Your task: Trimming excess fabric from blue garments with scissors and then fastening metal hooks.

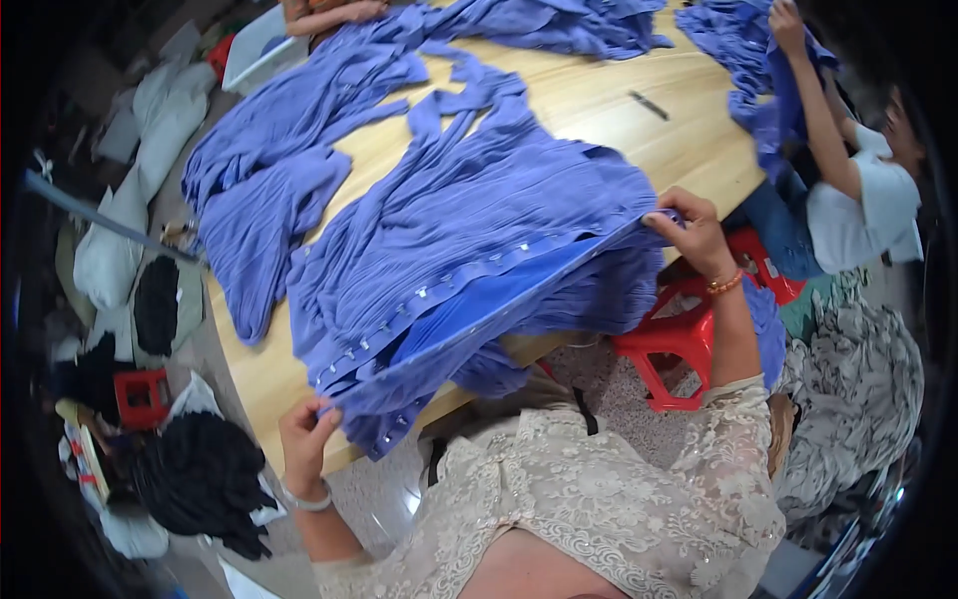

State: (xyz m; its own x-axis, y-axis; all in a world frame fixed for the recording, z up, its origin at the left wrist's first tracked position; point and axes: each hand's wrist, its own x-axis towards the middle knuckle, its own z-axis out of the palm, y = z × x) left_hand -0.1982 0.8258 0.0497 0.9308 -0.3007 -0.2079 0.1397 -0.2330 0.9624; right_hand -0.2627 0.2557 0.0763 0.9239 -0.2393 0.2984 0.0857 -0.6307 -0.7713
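Observation:
A blue-violet pleated garment (469,190) lies across the near part of the wooden table, its front edge drawn out toward me. My left hand (307,434) pinches one end of that edge at the table's near left rim. The other end is gripped between thumb and fingers of my right hand (694,230), out to the right. Between the hands the edge runs taut and slanted. Small shiny fasteners, perhaps snaps or buttons, line the strip behind it, and the two layers gape to show a brighter blue inside. Some fabric hangs over the table's near edge.
More blue-violet garments (299,130) cover the table (599,90) at left and back. A small dark tool (650,106) lies there. At right a person (858,190) lifts similar cloth. Red stools (674,339), grey fabric (848,399) and a black cloth heap (205,469) stand around.

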